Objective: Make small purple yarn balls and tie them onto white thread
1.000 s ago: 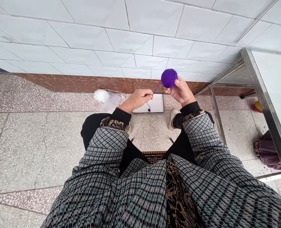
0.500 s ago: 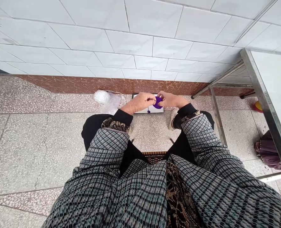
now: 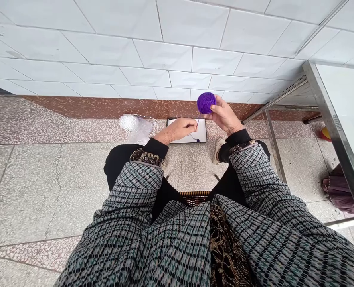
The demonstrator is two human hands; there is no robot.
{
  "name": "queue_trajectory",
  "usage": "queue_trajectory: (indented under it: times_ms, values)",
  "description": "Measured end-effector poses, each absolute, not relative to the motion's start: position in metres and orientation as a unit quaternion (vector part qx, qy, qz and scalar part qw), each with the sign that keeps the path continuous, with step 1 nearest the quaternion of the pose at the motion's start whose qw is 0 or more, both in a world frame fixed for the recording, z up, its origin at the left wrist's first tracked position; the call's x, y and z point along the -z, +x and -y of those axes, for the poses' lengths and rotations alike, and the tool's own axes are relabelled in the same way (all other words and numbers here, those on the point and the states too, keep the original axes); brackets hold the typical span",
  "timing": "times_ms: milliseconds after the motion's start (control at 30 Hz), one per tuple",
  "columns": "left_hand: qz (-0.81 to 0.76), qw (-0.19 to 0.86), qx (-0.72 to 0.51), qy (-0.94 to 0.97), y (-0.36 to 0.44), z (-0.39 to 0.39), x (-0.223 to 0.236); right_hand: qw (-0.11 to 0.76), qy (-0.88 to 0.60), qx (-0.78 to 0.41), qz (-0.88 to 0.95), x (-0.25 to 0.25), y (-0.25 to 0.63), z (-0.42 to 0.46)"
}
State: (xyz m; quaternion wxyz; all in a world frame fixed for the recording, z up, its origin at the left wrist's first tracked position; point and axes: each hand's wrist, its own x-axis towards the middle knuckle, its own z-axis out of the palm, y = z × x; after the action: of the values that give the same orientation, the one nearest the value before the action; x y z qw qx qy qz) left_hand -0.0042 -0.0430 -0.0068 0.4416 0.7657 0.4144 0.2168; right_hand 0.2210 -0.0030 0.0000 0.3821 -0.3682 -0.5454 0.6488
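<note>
A purple ball of yarn [image 3: 206, 103] is held up by my right hand [image 3: 224, 115], its fingers wrapped round the near and right side. From the ball a purple strand runs down to my left hand [image 3: 181, 128], which pinches it between thumb and fingers. Below the hands lies a white tray with a dark rim [image 3: 177, 140] on the floor. On it, near its front edge, rests a small dark purple clump [image 3: 198, 140], with a thin strand leading up toward my left hand.
White yarn [image 3: 129, 122] and a clear plastic bag [image 3: 141, 130] lie left of the tray. A tiled wall [image 3: 165, 56] rises just behind. At right stands a metal-framed table [image 3: 338, 123], with a dark purple cloth-like thing [image 3: 340, 189] under it.
My right hand has lifted the purple yarn ball up and away from my left hand, stretching the strand between them. The small clump has shifted right on the tray.
</note>
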Motion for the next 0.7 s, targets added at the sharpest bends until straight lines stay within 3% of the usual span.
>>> queue_trajectory:
  times_ms: [233,400,533,600,700]
  values:
    - [-0.379,0.447,-0.199,0.786,-0.001,0.049,0.000,0.380,-0.472,-0.573,0.552,0.019,0.214,-0.004]
    - [-0.413,0.418,-0.225,0.777,-0.005,0.047,0.004,0.256,-0.534,-0.471,0.654,0.015,0.213,0.001]
    - [-0.460,0.375,-0.265,0.760,-0.012,0.041,0.009,0.101,-0.475,-0.570,0.662,0.000,0.215,0.009]
    - [-0.477,0.363,-0.280,0.750,-0.017,0.038,0.008,0.096,-0.415,-0.641,0.638,-0.006,0.218,0.011]
    - [-0.494,0.355,-0.297,0.736,-0.021,0.035,0.007,0.159,-0.317,-0.706,0.613,-0.010,0.224,0.012]
